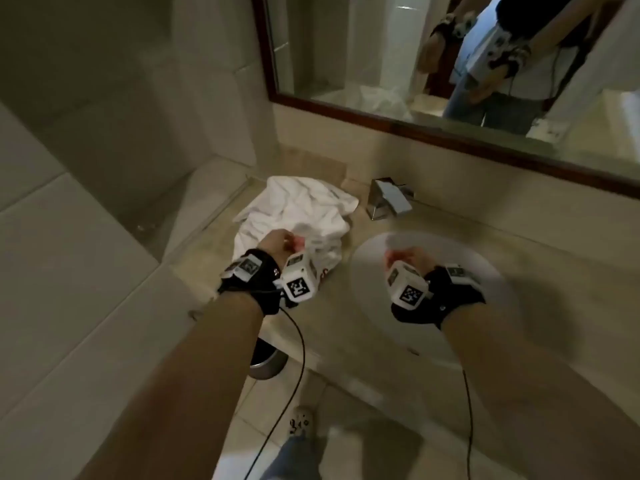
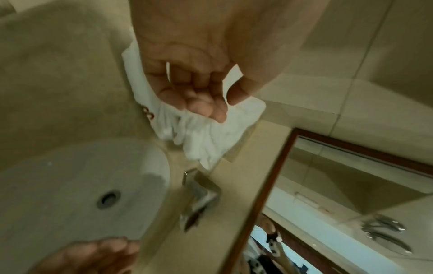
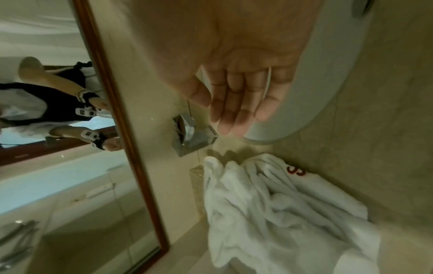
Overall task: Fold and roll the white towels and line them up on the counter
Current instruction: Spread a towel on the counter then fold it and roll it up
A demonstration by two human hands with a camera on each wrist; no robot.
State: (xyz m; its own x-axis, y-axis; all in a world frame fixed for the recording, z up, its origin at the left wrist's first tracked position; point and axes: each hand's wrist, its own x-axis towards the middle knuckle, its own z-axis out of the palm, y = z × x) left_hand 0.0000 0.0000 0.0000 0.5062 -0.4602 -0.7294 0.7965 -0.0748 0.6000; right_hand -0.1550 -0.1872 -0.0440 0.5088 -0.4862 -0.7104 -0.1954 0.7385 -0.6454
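Observation:
A crumpled heap of white towels (image 1: 298, 213) lies on the beige counter (image 1: 329, 306), left of the sink; red lettering shows on one edge (image 3: 296, 170). My left hand (image 1: 284, 242) hovers over the heap's near side, fingers relaxed and slightly bent, holding nothing; in the left wrist view the left hand (image 2: 199, 100) hangs just above the towels (image 2: 206, 137). My right hand (image 1: 405, 254) is over the sink basin (image 1: 485, 271), its fingers (image 3: 236, 103) straight and empty, apart from the towels (image 3: 281, 213).
A square chrome tap (image 1: 389, 199) stands behind the sink, right of the towels. A wood-framed mirror (image 1: 450, 133) lines the wall above. A tiled wall closes the left side. Below the counter edge are a round metal bin (image 1: 266, 365) and my feet.

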